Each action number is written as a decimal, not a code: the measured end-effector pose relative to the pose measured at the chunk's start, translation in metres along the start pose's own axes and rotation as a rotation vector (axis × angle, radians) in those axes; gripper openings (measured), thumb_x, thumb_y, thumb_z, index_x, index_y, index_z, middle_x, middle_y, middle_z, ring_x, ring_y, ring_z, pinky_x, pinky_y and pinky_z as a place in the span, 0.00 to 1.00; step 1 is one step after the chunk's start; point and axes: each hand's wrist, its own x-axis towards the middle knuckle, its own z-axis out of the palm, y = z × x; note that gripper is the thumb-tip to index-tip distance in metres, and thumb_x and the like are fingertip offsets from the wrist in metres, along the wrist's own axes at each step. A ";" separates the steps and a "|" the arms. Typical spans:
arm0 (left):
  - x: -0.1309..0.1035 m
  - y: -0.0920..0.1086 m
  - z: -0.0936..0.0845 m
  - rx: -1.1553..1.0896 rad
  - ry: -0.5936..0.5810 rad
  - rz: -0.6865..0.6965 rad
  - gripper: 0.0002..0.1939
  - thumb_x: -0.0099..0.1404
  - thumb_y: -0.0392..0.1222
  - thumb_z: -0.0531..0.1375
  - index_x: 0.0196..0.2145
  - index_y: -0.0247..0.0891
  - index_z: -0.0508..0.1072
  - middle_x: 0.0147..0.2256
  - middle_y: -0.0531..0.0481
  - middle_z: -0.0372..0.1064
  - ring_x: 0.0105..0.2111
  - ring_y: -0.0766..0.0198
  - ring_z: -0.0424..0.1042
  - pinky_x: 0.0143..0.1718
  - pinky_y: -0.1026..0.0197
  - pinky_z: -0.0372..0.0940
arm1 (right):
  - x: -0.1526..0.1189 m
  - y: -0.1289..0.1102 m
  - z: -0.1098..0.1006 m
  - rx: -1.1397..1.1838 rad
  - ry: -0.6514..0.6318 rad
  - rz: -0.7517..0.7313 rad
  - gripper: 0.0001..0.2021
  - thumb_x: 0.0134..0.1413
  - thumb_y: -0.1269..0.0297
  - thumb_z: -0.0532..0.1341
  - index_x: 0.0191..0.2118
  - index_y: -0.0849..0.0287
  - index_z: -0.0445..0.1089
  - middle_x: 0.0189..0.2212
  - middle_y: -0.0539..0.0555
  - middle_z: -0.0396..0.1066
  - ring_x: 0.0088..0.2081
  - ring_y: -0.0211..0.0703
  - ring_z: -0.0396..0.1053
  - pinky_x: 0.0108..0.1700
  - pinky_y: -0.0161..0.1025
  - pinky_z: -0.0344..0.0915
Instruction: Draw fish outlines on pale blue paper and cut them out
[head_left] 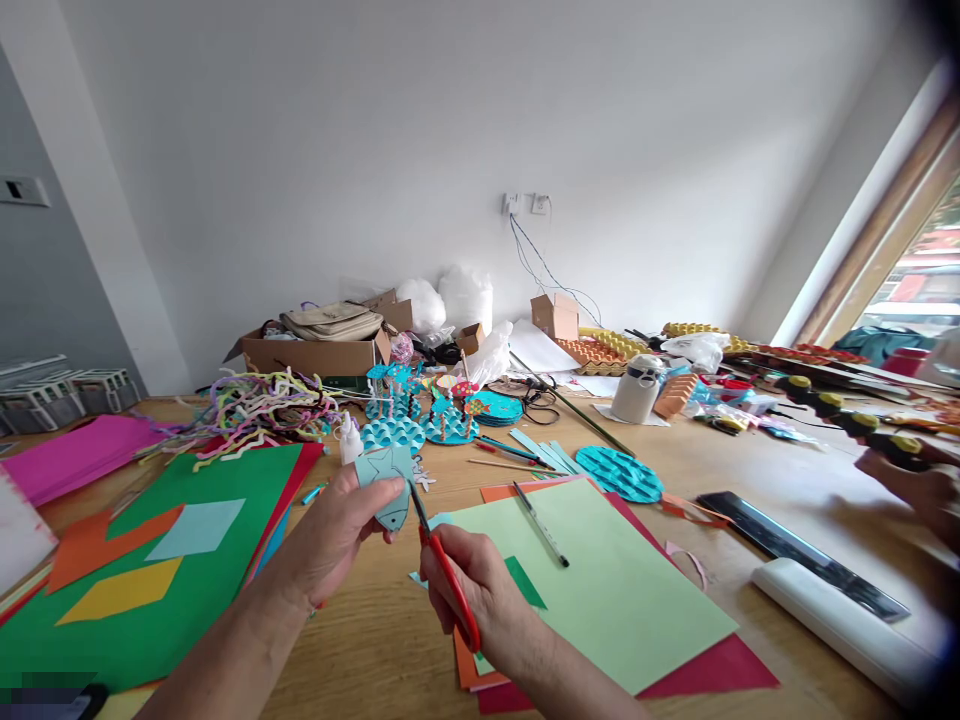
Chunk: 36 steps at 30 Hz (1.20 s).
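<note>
A light blue piece of paper [391,512] with a fish drawn on it in dark lines is pinched in my left hand [349,535], thumb on top. My right hand [469,580] grips the red-handled scissors [455,592], whose dark blades point up and touch the paper's right edge. Beneath my right hand lies a stack topped by a pale green sheet [615,590], with a pen [541,525] on it. Small light blue scraps sit on the table beside my right hand.
Green sheets [225,600] with coloured pieces lie left. Behind are pipe cleaners [262,410], a glue bottle [349,440], blue fish crafts [450,425] and a cardboard box [315,355]. At right, another person's hand [915,490] holds a dark strip with yellow knobs [862,420].
</note>
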 end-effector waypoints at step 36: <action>-0.003 0.007 0.004 0.041 -0.009 0.009 0.11 0.53 0.47 0.60 0.23 0.39 0.64 0.20 0.56 0.56 0.22 0.67 0.54 0.22 0.65 0.57 | -0.001 0.000 0.000 0.013 -0.013 0.000 0.19 0.53 0.49 0.54 0.20 0.58 0.55 0.12 0.41 0.49 0.15 0.27 0.51 0.19 0.27 0.52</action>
